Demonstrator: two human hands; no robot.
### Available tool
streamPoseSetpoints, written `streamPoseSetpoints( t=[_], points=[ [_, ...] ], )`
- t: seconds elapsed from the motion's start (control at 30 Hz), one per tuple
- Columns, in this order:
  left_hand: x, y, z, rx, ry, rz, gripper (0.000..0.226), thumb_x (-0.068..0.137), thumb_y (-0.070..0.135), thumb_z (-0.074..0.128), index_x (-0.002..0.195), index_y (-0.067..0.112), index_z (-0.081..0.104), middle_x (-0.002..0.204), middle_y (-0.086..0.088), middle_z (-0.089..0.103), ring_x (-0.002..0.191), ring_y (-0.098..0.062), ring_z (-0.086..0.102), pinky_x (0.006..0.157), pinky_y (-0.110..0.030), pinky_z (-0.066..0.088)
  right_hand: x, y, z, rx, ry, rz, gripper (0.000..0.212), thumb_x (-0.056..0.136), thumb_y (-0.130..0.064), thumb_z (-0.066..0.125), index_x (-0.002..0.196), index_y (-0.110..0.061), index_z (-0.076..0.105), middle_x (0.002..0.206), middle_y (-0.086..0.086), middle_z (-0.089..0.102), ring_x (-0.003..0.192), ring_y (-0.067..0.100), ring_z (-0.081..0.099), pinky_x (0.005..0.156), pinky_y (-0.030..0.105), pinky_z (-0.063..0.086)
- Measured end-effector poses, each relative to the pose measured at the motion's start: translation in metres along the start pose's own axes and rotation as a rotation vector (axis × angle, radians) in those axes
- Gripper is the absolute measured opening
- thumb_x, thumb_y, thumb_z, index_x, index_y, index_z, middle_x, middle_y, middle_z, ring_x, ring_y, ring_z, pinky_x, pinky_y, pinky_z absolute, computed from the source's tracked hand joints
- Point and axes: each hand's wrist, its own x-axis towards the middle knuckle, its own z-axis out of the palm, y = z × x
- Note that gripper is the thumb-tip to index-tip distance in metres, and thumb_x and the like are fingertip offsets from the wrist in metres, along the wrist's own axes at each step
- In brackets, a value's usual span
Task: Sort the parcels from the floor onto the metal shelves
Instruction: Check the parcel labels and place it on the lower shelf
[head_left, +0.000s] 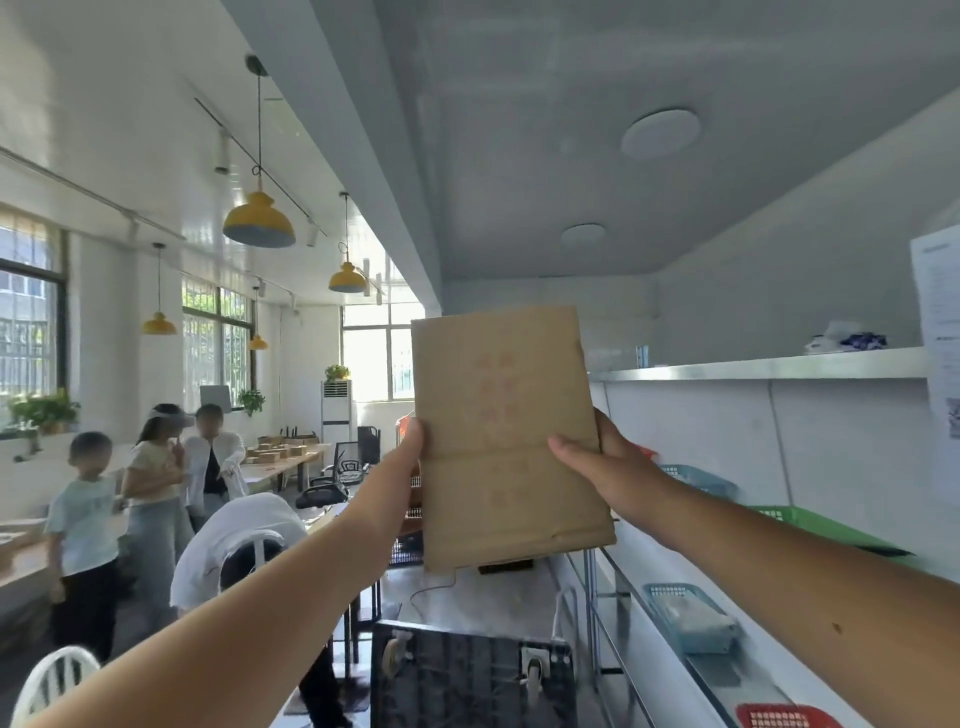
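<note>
Nearest the camera, both bare forearms extend forward and upward. Below them stands a dark plastic crate (470, 675) with small caster wheels showing on its face. At lower left is the curved back of a white chair (49, 675).

The parcel (506, 436), a flat brown paper envelope with faint red print and a horizontal crease, is held upright at arm's length in mid-air, clear of every shelf and well above the floor. The left hand (413, 441) clasps its left edge, thumb on the near face. The right hand (605, 467) clasps its right edge, thumb across the near face and fingers behind. Each grip is closed on the parcel.

The metal shelves (769, 366) run along the right wall, in tiers receding from the camera. The lower tier carries a red basket (784, 717), then a blue basket (685, 616) with a pale packet inside, then a green basket (826, 527) and another blue basket (698, 478) further along. The top tier is mostly bare, with a white and blue bundle (844, 335) near its middle. A printed sheet (940, 332) hangs at the right edge.

To the left, a person in a white cap (244, 535) bends close by. Beyond, three people (150, 467) stand beside a long desk (283, 460) carrying small boxes. Yellow pendant lamps (258, 221) hang above, with windows behind. The aisle between crate and shelves is narrow.
</note>
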Motion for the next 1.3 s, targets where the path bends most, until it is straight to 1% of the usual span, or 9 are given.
streamPoseSetpoints(
  t=[0.07, 0.2, 0.33, 0.53, 0.63, 0.73, 1.07, 1.2, 1.3],
  points=[
    [-0.001, 0.006, -0.001, -0.003, 0.006, 0.006, 0.066, 0.100, 0.070, 0.044, 0.142, 0.022, 0.062, 0.137, -0.005, 0.069, 0.120, -0.026, 0.068, 0.105, -0.049, 0.054, 0.000, -0.009, -0.003, -0.020, 0.004, -0.023, 0.045, 0.103, -0.039, 0.063, 0.145, -0.040, 0.047, 0.118, -0.026, 0.065, 0.096, -0.015, 0.058, 0.067, -0.001, 0.044],
    [-0.001, 0.015, -0.004, -0.015, 0.020, 0.018, 0.067, 0.100, 0.070, 0.045, 0.144, 0.022, 0.061, 0.140, -0.007, 0.067, 0.119, -0.028, 0.068, 0.104, -0.050, 0.054, 0.002, -0.018, -0.002, -0.006, 0.014, -0.027, 0.062, 0.096, -0.044, 0.072, 0.152, -0.037, 0.046, 0.137, -0.012, 0.069, 0.118, 0.006, 0.067, 0.094, 0.026, 0.052],
    [-0.004, 0.025, -0.006, -0.032, 0.006, 0.041, 0.059, 0.101, 0.067, 0.045, 0.127, 0.020, 0.069, 0.127, -0.009, 0.072, 0.115, -0.032, 0.071, 0.084, -0.044, 0.059, 0.006, -0.028, -0.005, -0.025, 0.008, -0.054, 0.067, 0.093, -0.044, 0.078, 0.151, -0.037, 0.046, 0.135, -0.014, 0.070, 0.115, 0.005, 0.070, 0.088, 0.024, 0.055],
    [-0.002, 0.042, -0.006, -0.041, -0.006, 0.076, 0.055, 0.101, 0.069, 0.042, 0.119, 0.025, 0.069, 0.117, -0.006, 0.075, 0.107, -0.028, 0.071, 0.096, -0.049, 0.057, 0.011, -0.048, -0.013, -0.034, 0.018, -0.088, 0.086, 0.082, -0.049, 0.083, 0.155, -0.035, 0.041, 0.137, -0.011, 0.068, 0.119, 0.010, 0.070, 0.108, 0.040, 0.055],
    [-0.003, 0.052, -0.006, -0.044, -0.006, 0.096, 0.058, 0.101, 0.070, 0.041, 0.127, 0.025, 0.066, 0.123, -0.004, 0.071, 0.109, -0.027, 0.070, 0.086, -0.045, 0.058, 0.013, -0.057, -0.013, -0.034, 0.025, -0.121, 0.097, 0.072, -0.056, 0.086, 0.156, -0.035, 0.041, 0.138, -0.010, 0.068, 0.121, 0.012, 0.069, 0.111, 0.044, 0.053],
    [-0.003, 0.060, -0.005, -0.048, -0.004, 0.124, 0.059, 0.101, 0.070, 0.041, 0.131, 0.025, 0.066, 0.124, -0.003, 0.070, 0.109, -0.026, 0.068, 0.090, -0.047, 0.057, 0.014, -0.062, -0.015, -0.025, 0.037, -0.132, 0.108, 0.061, -0.063, 0.085, 0.155, -0.035, 0.041, 0.138, -0.012, 0.067, 0.123, 0.013, 0.069, 0.112, 0.046, 0.053],
    [-0.003, 0.068, -0.008, -0.020, -0.024, 0.189, 0.060, 0.103, 0.067, 0.040, 0.133, 0.023, 0.067, 0.124, -0.003, 0.070, 0.101, -0.023, 0.069, 0.080, -0.042, 0.056, 0.012, -0.077, -0.020, -0.120, 0.044, -0.133, 0.071, 0.092, -0.042, 0.078, 0.155, -0.034, 0.044, 0.135, -0.018, 0.066, 0.121, 0.004, 0.065, 0.112, 0.039, 0.051],
    [0.000, 0.068, -0.015, -0.011, -0.020, 0.212, 0.060, 0.102, 0.070, 0.038, 0.133, 0.028, 0.069, 0.135, 0.000, 0.070, 0.118, -0.029, 0.068, 0.108, -0.056, 0.052, 0.008, -0.086, -0.020, -0.113, 0.030, -0.125, 0.075, 0.090, -0.067, 0.064, 0.156, -0.037, 0.043, 0.142, -0.017, 0.064, 0.131, 0.010, 0.062, 0.114, 0.044, 0.050],
    [-0.001, 0.069, -0.017, -0.019, -0.030, 0.228, 0.060, 0.103, 0.069, 0.037, 0.132, 0.029, 0.070, 0.133, 0.001, 0.071, 0.117, -0.029, 0.069, 0.101, -0.050, 0.055, 0.005, -0.093, -0.020, -0.155, 0.025, -0.114, 0.076, 0.099, -0.075, 0.033, 0.163, -0.034, 0.033, 0.159, -0.011, 0.049, 0.146, 0.015, 0.047, 0.122, 0.044, 0.039]
  ],
)
